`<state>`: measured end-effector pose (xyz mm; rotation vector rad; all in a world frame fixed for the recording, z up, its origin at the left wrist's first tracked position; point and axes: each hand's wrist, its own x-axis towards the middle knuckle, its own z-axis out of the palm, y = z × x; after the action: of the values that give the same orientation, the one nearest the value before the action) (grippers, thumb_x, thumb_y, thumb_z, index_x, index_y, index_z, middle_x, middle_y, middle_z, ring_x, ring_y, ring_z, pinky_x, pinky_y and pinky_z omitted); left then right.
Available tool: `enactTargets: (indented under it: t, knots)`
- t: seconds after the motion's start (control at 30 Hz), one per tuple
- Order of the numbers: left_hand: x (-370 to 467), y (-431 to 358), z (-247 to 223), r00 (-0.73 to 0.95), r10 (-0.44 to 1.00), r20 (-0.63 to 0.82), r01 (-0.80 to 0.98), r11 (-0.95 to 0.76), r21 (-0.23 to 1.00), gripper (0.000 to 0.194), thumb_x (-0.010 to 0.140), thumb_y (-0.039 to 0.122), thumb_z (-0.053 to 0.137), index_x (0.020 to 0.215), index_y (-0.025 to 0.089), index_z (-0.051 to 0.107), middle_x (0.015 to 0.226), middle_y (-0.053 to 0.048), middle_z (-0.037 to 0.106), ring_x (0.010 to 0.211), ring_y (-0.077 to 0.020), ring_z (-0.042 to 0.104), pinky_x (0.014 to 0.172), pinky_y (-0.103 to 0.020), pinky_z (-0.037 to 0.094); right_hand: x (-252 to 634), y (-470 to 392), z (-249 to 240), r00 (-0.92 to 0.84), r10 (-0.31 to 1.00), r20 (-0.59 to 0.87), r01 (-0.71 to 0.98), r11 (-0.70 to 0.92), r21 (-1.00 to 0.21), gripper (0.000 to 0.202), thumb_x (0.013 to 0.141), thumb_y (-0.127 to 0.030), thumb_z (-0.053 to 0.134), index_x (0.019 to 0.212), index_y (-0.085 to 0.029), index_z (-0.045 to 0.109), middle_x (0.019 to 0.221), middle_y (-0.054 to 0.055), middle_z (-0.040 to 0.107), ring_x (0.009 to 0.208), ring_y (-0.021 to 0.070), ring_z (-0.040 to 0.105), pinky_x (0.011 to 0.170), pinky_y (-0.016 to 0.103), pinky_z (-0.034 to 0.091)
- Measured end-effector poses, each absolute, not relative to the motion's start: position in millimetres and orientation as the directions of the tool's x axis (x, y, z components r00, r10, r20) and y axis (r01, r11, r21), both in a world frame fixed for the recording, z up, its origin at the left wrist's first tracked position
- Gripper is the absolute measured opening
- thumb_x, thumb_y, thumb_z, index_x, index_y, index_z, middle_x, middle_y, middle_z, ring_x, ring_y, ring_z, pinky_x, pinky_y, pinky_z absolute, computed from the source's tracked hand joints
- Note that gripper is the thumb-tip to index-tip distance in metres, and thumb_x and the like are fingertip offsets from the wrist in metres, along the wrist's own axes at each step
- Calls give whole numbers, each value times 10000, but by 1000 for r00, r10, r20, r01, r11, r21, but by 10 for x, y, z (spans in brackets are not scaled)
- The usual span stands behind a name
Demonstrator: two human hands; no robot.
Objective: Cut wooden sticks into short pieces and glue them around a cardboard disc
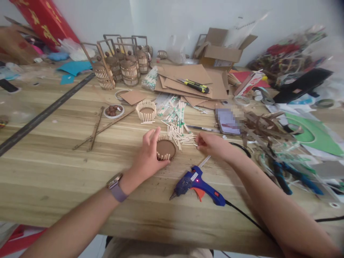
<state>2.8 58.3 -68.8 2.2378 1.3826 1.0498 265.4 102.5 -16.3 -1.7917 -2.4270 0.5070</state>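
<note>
My left hand [146, 157] curls round a round brown base [166, 147], thumb at its near edge and fingers at the far left. Short wooden sticks stand upright along part of the base's rim; my fingers hide some of them. At the right end of a loose pile of wooden sticks [177, 137], my right hand [205, 143] is pinched closed, with a pale stick end showing at its fingertips. Just below lies a blue glue gun [195, 182], its red light on and a glue stick in its back. A finished ring of sticks on a base [146, 111] stands behind my left hand.
Several lidded stick baskets with tall handles [129, 71] stand at the back left. Cardboard sheets [185, 77] carry a yellow-black cutter [196, 86]. A phone [229, 121], pliers [279, 173] and brown strips lie right. The glue gun's cord [248, 218] runs under my right forearm.
</note>
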Motion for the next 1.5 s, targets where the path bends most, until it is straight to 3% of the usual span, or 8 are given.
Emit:
enactTargets:
  t: [0.13,0.27,0.4,0.6,0.93,1.2,1.5]
  knots:
    - [29,586,-694,262,873,411,648,-474,596,1303,567,170,892,1528,323,26,1450,-174,267,1362,-408,372,1036,-591,451,2654,959,-65,-376,921,-105,879,318,-355,47,806,-176,539,826,-200,574,748,31,641,677,175,573,604,260,403]
    - [30,590,-686,275,863,424,638,-494,591,1291,588,183,888,1530,329,16,1467,-170,259,1391,-409,322,1061,-608,421,2491,803,80,-492,869,-51,728,379,-571,137,890,-304,501,845,-211,591,719,1,615,644,153,545,597,252,411]
    - [30,599,-688,282,857,431,632,-504,589,1312,574,194,904,1531,309,14,1472,-186,257,1398,-412,307,1075,-616,395,2185,692,58,-511,857,-69,656,336,-676,84,858,-245,570,861,-201,641,704,-17,634,642,138,563,610,240,420]
    - [24,605,-705,279,867,413,617,-492,614,1264,603,278,898,1533,304,42,1487,-193,240,1390,-410,330,1032,-588,444,1987,649,-61,-534,842,-74,653,356,-669,75,844,-153,600,840,-197,660,771,8,699,714,156,629,665,257,457]
    - [18,604,-701,289,860,421,609,-505,612,1264,628,259,874,1538,325,-1,1469,-187,247,1377,-387,343,1016,-564,467,1947,667,-126,-555,831,-41,695,436,-571,100,839,-108,599,823,-198,639,795,18,703,736,168,635,662,256,447]
    - [20,598,-693,293,858,421,592,-509,625,1221,643,255,857,1542,284,32,1470,-201,255,1382,-400,347,1037,-570,445,1934,648,-159,-604,797,5,659,504,-558,98,869,-115,552,820,-191,592,815,40,684,738,171,618,655,262,445]
    - [25,586,-694,305,856,416,619,-511,597,1220,665,251,855,1540,320,8,1479,-195,241,1398,-414,308,1003,-579,473,1929,620,-222,-565,824,37,648,471,-599,79,870,-130,561,823,-188,585,800,38,682,727,172,621,656,267,453]
